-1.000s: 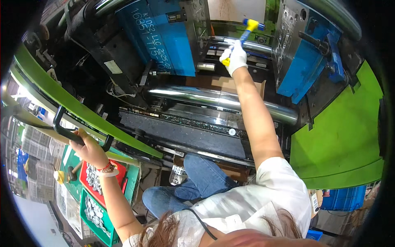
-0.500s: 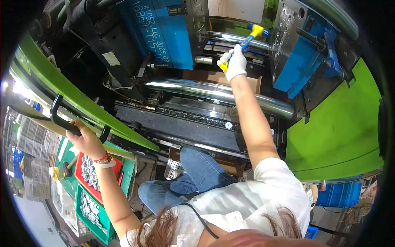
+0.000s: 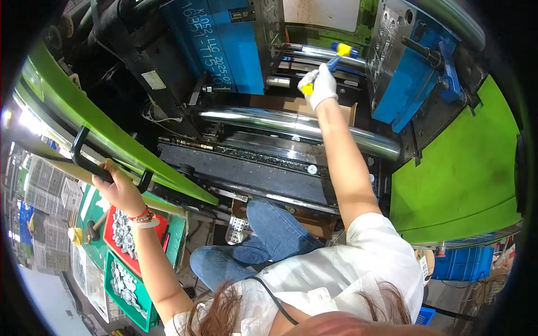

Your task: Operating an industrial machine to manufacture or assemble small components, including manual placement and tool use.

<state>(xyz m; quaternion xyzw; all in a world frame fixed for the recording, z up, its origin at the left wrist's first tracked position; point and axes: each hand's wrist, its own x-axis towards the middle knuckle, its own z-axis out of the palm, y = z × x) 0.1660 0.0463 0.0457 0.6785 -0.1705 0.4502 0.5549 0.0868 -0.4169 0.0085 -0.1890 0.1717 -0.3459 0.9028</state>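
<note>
Now the right hand [image 3: 323,87] grips the mallet [image 3: 344,50] slightly farther left of the right-hand mold half [image 3: 404,81]; left hand [image 3: 123,191] clasps door handle [image 3: 83,161].

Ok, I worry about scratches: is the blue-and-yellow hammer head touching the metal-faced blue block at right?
Apart: the head view shows a clear gap between hammer head and block.

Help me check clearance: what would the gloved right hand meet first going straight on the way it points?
Beyond the mallet it holds, the right hand would probably meet the far polished metal bar first, though depth is unclear.
</note>
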